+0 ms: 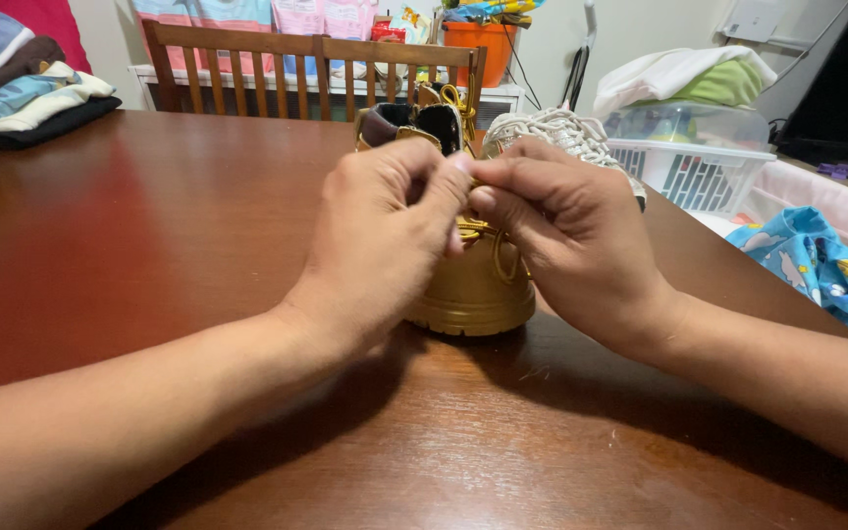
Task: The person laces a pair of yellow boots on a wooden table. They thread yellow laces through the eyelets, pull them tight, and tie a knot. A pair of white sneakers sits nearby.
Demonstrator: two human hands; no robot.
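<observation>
A tan boot (473,290) with a dark collar stands on the brown wooden table (149,245), its toe pointing toward me. My left hand (380,236) and my right hand (566,231) meet over its front, fingertips pinched together on the yellow lace (498,245). A loop of lace hangs below my right fingers. Both hands hide most of the boot's upper part. A white sneaker (561,132) lies just behind my right hand.
Folded clothes (22,79) are stacked at the table's far left corner. A wooden chair (316,74) stands behind the table. A white basket (689,162) with a clear tub and towels sits at the right, and a blue patterned cloth (821,270) lies beside it.
</observation>
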